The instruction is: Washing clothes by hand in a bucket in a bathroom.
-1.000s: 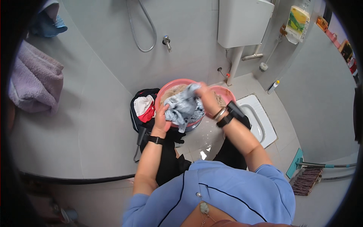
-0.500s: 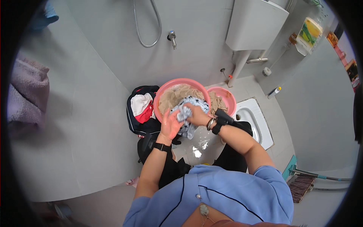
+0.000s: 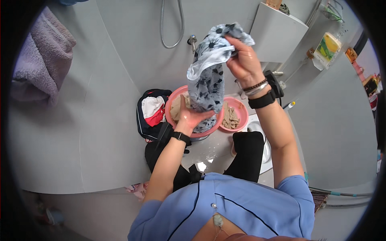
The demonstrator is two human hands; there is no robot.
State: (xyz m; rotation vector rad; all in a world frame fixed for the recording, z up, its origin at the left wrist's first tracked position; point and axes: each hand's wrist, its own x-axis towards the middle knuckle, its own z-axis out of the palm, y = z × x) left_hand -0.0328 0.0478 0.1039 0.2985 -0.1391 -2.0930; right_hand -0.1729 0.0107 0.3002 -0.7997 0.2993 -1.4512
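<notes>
A light blue-grey garment with dark flower prints (image 3: 207,88) hangs over the large pink basin (image 3: 170,97). My right hand (image 3: 246,62) grips its upper part, by a white inner edge, raised in front of the wall. Below, my left hand (image 3: 189,119) has its palm up and fingers spread, against the garment's lower end. Inside the large basin lie beige cloth (image 3: 175,110) and more of the flowered fabric. Part of the basin is hidden behind the garment and my left hand.
A smaller pink basin (image 3: 242,111) with beige cloth (image 3: 230,118) stands at the right, beside a squat toilet (image 3: 266,154). Dark clothing with white (image 3: 152,107) and red cloth lies left. A tap (image 3: 192,39) and shower hose (image 3: 164,28) are on the far wall. The floor (image 3: 209,152) is wet.
My right hand has lifted the flowered garment up and to the right, out of the large basin, and it hangs stretched downward. My left hand has moved slightly right, beneath it.
</notes>
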